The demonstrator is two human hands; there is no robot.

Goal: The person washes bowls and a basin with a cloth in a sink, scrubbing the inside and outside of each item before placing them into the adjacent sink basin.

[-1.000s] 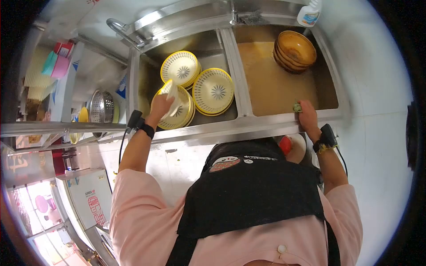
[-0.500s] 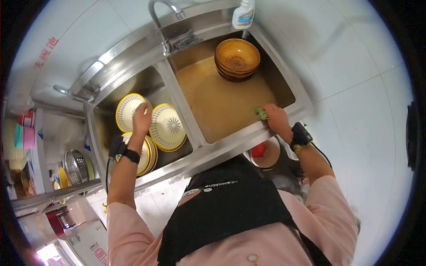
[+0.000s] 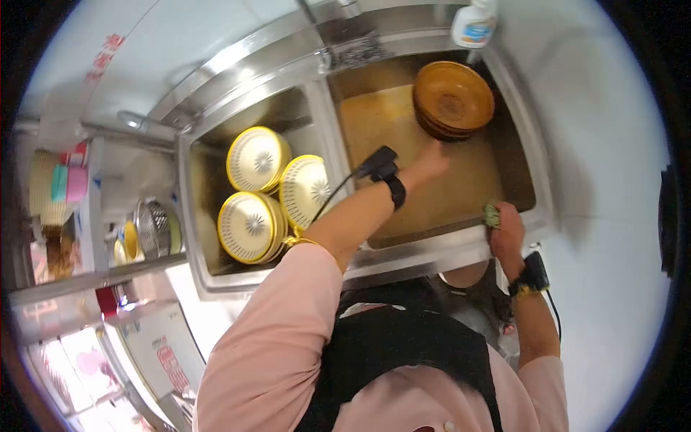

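Observation:
My left hand (image 3: 430, 163) stretches across the divider over the murky water (image 3: 374, 122) in the right basin, just below a stack of brown bowls (image 3: 453, 97). Motion blurs its fingers. At the basin's front right corner my right hand (image 3: 509, 232) is closed on a green cloth (image 3: 491, 216), close to the metal rim. Three stacks of white bowls with yellow rims fill much of the left basin: one at the back (image 3: 258, 158), one at the front (image 3: 246, 227) and one by the divider (image 3: 306, 189), partly covered by my left wrist's cable.
A white spray bottle (image 3: 475, 27) stands at the back corner of the sink. The faucet (image 3: 324, 54) rises behind the divider. To the left are shelves with a perforated metal colander (image 3: 152, 227) and pink and teal containers (image 3: 72, 183).
My left hand has moved right, from the yellow-rimmed bowls across to the brown stack. My right hand keeps the green cloth at the rim. The view has shifted left.

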